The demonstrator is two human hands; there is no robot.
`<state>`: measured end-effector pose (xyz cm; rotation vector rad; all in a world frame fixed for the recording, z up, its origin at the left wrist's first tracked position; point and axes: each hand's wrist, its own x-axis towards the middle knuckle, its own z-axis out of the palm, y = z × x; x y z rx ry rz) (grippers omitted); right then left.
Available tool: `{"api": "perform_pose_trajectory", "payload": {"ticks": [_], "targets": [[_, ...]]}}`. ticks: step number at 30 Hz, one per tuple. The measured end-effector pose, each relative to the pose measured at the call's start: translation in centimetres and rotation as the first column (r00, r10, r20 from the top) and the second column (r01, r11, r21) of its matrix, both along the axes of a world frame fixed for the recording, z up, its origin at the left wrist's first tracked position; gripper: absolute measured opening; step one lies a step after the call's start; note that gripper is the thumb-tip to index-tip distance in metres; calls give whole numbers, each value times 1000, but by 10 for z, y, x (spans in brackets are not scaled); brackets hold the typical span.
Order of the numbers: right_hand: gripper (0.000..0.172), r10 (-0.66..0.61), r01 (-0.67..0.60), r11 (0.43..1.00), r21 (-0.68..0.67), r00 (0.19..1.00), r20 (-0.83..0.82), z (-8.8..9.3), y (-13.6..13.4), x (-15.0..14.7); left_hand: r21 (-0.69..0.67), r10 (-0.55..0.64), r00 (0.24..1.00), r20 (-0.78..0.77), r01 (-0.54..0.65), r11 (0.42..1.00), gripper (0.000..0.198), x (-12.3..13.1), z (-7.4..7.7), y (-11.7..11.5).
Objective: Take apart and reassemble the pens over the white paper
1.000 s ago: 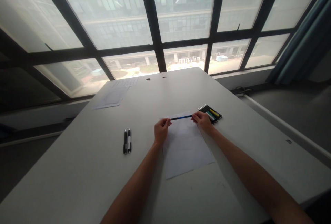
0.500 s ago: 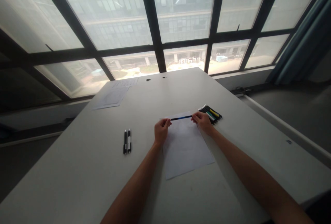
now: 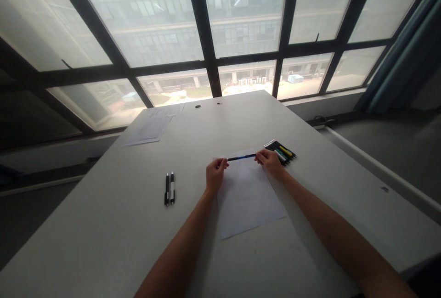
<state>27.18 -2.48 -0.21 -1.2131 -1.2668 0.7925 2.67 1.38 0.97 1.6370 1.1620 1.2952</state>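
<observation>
A black pen with a blue middle (image 3: pixel 241 157) stretches level between my hands, over the far end of a white sheet of paper (image 3: pixel 250 201). My left hand (image 3: pixel 215 174) pinches its left end, and my right hand (image 3: pixel 269 162) pinches the right end. Just beyond my right hand lies a row of several pens (image 3: pixel 280 150), mostly black, with yellow, white and green parts; my fingers hide some of them. Left of my left hand, a black pen (image 3: pixel 167 190) and a black-and-white pen (image 3: pixel 172 188) lie side by side.
The white table (image 3: pixel 113 224) reaches to large windows with dark frames. Printed sheets (image 3: pixel 149 128) lie at its far left edge. Two small round spots, one a dark table hole (image 3: pixel 197 106), show at the far end. A blue curtain (image 3: pixel 396 54) hangs at the right.
</observation>
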Motion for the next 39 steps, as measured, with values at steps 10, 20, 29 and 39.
{"api": "perform_pose_trajectory", "payload": {"ticks": [10,20,29,39], "targets": [[40,-11,10,1000,12,1000,15,-3,2,1,7,4,1000,-12,-4,1000,35,1,1,0],[36,-1,1,1000,5,1000,-9,-3,1,1,4,2,1000,-14,-2,1000,34,1,1,-1],[38,4,-4,1000,4,1000,-2,-2,1,1,-4,-2,1000,0,2,1000,34,2,3,-1],[36,8,-8,1000,21,1000,-3,-4,2,1,-2,-6,1000,-20,6,1000,36,2,4,-2]]}}
